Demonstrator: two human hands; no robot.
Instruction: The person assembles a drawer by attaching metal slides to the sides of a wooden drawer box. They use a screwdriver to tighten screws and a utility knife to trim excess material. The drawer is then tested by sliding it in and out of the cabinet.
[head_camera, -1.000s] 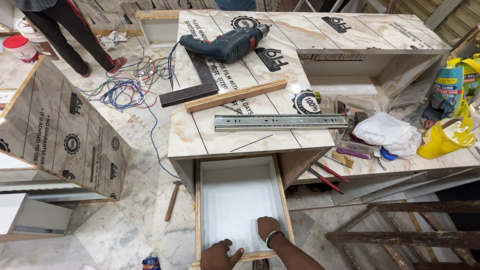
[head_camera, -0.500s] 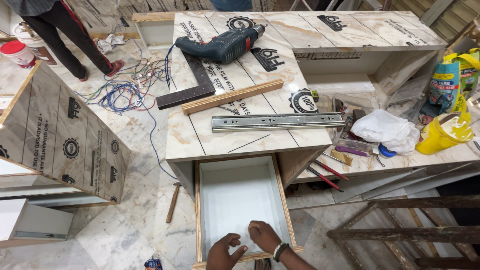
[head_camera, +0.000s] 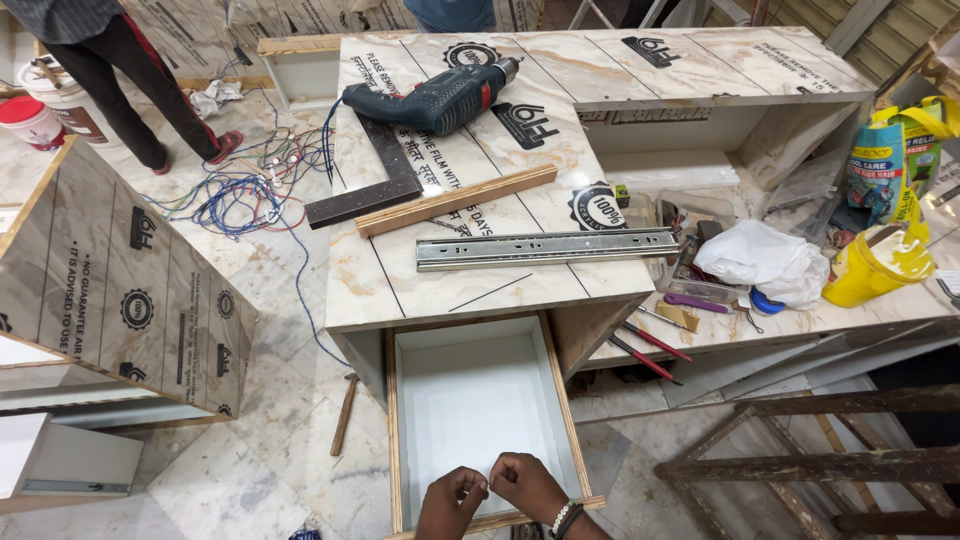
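Head view: two hands (head_camera: 490, 490), one drawer (head_camera: 478, 420)

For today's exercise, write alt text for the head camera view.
Two hands, left hand and right hand, meet at the front edge of an open white drawer. On the cabinet top above lie a drill, a metal drawer slide and a wooden strip.

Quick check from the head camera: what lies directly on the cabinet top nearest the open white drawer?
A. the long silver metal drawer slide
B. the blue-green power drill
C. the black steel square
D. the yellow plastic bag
A: the long silver metal drawer slide lies across the cabinet top just beyond the open white drawer; the blue-green power drill sits farther back.
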